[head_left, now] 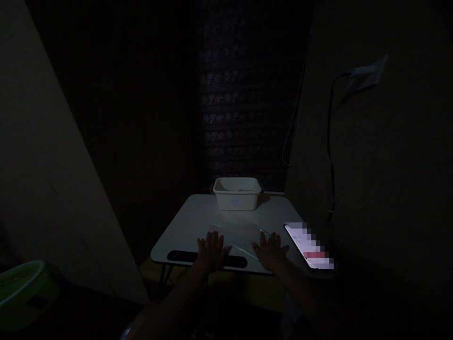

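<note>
Clear sheet: I make out thin plastic film [242, 240] by its glints, flat on the tabletop between and ahead of the hands; one bright edge slants away to the left. Long axis: can't tell, outline too faint.
Left hand: open [212, 248], palm down, fingers spread and pointing away from me; wrist over the black slot [182, 256].
Right hand: also open [271, 249], palm down, fingers fanned. I see nothing gripped in either; contact with film unclear.
Surface: pale folding table [177, 231], rounded corners.
Phone: lit screen [300, 243], right edge of tabletop, partly pixelated.
Tub: cream [236, 202], far edge, contents indistinct.
Room: very dark; green basket [35, 293] low left, black cable [330, 141] on right wall, slatted blind [222, 113] behind.
</note>
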A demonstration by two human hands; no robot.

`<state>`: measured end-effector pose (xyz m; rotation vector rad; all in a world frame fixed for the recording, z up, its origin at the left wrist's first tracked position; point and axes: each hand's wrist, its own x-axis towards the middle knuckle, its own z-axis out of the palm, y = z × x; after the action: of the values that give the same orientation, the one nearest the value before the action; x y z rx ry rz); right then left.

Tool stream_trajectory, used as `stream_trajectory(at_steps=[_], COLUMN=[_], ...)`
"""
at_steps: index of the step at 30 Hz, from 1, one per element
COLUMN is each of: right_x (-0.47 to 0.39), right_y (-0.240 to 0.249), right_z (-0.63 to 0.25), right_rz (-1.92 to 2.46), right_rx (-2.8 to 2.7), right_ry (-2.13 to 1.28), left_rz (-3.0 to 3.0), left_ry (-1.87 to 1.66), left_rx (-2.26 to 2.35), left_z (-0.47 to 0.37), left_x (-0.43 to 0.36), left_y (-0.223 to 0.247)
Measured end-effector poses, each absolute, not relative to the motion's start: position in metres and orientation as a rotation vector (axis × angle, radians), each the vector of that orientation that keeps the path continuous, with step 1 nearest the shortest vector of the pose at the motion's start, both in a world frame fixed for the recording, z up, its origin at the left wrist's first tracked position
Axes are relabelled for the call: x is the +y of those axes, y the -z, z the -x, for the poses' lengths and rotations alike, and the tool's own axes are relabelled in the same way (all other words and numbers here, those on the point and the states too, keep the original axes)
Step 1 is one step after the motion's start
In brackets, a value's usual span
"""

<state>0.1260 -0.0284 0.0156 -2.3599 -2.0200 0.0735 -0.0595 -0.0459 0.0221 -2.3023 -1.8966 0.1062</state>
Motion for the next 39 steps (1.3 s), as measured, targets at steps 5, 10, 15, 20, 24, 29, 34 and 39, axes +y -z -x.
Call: stream_trajectory(at_steps=[5, 10, 15, 20, 24, 29, 34, 39], right_x=[-0.027, -0.027, -0.026, -0.026, -0.026, -0.025, -0.027, -0.029], right_y=[-0.013, -0.012, -0.013, -0.012, -0.01, -0.011, -0.013, -0.012], right_z=[-0.126, -0.128, -0.128, -0.129, -0.13, -0.129, -0.126, -0.124], right_rz=[2.372, 2.364, 2.373, 2.382, 2.355, 2.37, 2.385, 2.355], right_rx=[-2.018, -2.028, -2.034, -2.028, -2.027, -2.029, -2.015, -2.018], right_ry=[-0.04, -0.03, -0.048, -0.026, -0.012, -0.016, -0.009, 0.024], left_rz=[2.277, 2.217, 2.171, 2.125, 2.049, 2.125, 2.273, 2.31], left_ry=[-0.126, -0.144, -0.204, -0.209, -0.189, -0.121, -0.045, -0.072], left_rx=[-1.945, -2.02, -2.088, -2.106, -2.157, -2.059, -1.883, -1.904], left_z=[0.067, 0.07, 0.075, 0.083, 0.085, 0.072, 0.046, 0.029], left_x=[-0.047, -0.047, -0.047, -0.048, -0.046, -0.04, -0.043, -0.046], left_y=[-0.025, -0.028, -0.032, -0.035, -0.036, -0.03, -0.025, -0.027])
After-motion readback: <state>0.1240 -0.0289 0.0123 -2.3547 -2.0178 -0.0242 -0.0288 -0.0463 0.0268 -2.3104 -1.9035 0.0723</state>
